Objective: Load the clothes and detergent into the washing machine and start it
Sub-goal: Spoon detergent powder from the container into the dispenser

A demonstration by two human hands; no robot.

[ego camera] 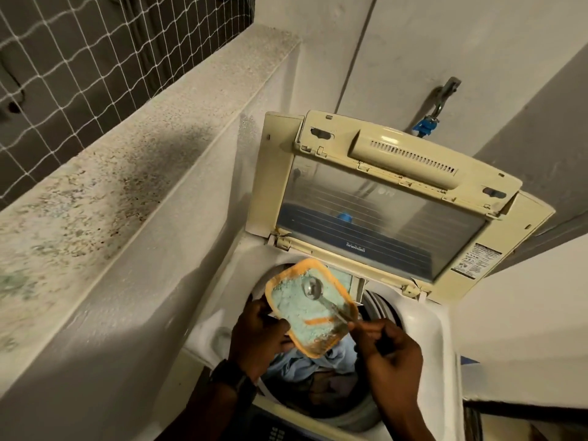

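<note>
Left hand (257,338) grips tilted detergent tub (310,264) over drum (378,305); right hand (391,354) pinches spoon (327,305) handle, bowl pointing away toward lid (381,218).

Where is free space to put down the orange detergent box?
The speckled ledge below the netting is bare. The white rim right of the drum is a narrow free strip. The drum mouth is crowded: clothes, left hand, right hand.

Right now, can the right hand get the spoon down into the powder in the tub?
Probably yes. The right hand pinches the spoon by its handle, its bowl lying over the powder. The tub has no lid on, and the left hand holds it from the side, clear of the way.
</note>
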